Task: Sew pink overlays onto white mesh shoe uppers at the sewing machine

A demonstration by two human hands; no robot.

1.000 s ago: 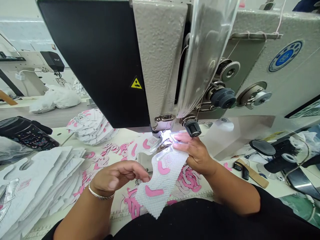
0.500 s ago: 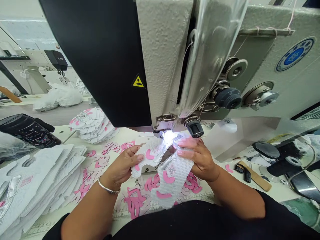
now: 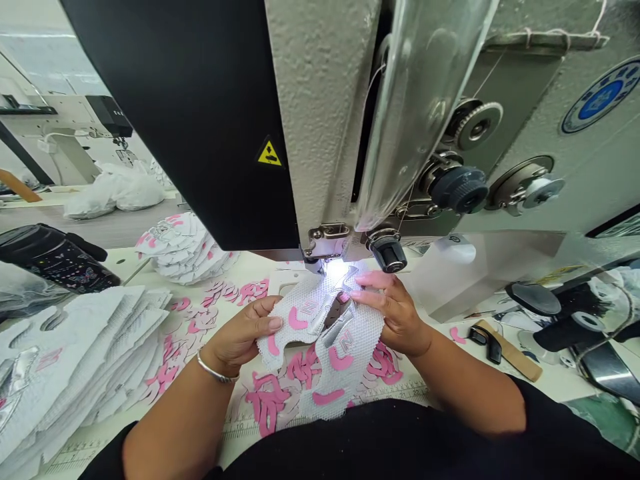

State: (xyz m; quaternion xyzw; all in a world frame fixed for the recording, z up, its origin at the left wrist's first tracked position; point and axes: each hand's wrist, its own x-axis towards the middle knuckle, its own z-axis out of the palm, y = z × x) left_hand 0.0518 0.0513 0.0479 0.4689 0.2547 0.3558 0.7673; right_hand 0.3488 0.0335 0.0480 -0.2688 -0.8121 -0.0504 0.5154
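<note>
A: Your left hand (image 3: 240, 333) pinches the forked, pink-patched white mesh fabric piece (image 3: 363, 333).
B: Your right hand (image 3: 403, 317) rests on it; whether it's pinching, I can't tell.
A: It spans between both, beneath the bulky grey metal sewing machine (image 3: 323, 120).

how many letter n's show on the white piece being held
2: one N on the left flap, near the left hand; another N on the right flap. More may be hidden.

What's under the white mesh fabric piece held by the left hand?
Curved pink scraps show past the edges of the white mesh fabric piece, on the white tabletop. Whatever lies directly beneath it is covered.
</note>
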